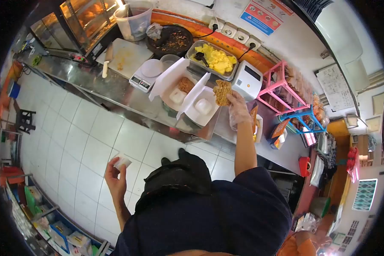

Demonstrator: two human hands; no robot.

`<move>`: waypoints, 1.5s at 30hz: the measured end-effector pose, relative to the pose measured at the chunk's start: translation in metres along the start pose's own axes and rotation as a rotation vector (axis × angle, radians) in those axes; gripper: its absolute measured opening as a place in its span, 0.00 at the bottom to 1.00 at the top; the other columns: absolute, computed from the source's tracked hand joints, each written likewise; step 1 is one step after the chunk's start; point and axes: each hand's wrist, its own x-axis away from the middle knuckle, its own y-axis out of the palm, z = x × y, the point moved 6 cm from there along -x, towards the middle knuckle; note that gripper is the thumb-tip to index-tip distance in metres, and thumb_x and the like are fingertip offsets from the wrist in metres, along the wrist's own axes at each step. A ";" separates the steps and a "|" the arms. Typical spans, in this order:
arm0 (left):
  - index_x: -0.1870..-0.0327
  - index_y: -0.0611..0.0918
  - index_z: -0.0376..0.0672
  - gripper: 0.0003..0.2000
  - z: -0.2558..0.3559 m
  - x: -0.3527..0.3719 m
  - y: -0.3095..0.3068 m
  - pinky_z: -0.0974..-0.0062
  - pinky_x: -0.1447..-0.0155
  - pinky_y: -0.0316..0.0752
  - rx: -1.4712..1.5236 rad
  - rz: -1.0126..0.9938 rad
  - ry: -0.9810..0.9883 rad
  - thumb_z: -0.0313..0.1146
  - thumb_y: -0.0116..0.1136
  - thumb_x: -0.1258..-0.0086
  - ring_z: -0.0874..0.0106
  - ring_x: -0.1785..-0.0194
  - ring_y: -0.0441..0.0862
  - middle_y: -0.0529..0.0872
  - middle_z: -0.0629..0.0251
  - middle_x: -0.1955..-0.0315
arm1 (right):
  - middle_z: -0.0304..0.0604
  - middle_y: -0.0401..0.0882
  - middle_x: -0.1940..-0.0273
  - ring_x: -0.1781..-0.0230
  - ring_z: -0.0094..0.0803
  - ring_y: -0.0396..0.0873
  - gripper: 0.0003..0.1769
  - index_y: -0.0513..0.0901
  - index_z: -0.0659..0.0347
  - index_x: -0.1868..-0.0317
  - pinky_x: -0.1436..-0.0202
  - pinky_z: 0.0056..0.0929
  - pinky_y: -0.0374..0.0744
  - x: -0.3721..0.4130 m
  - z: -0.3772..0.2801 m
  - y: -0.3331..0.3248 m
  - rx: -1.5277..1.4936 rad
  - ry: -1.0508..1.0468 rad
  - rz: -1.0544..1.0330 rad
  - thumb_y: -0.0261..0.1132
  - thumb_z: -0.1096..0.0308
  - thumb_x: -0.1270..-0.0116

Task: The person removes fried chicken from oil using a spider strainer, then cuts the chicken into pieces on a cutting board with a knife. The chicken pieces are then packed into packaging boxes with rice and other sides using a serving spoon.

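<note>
My right hand (240, 112), in a clear plastic glove, grips a piece of fried chicken (222, 92) above the counter. Just left of it stands an open white box (209, 118) with a white wrapped mound (203, 106) inside. A second open white box (164, 81) sits beside that one, holding another white mound and a piece of fried chicken (185, 85). Out over the floor, my bare left hand (115, 176) pinches a small white packet (123, 161) between thumb and fingers.
Behind the boxes lie a tray of yellow food (214, 61) with a black spoon, and a white printer-like machine (248, 80). A digital scale (146, 76), a cutting board (130, 55) with a knife (107, 59), and a dark round pan (170, 39) are leftward. Pink rack (272, 87) stands right.
</note>
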 end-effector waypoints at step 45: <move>0.44 0.76 0.37 0.18 0.085 -0.332 0.156 0.75 0.44 0.72 -0.007 -0.822 0.143 0.20 0.58 0.36 0.74 0.52 0.79 0.82 0.61 0.54 | 0.57 0.81 0.68 0.64 0.54 0.80 0.09 0.84 0.62 0.66 0.59 0.44 0.78 -0.053 0.052 0.039 1.643 0.176 0.217 0.64 0.66 0.44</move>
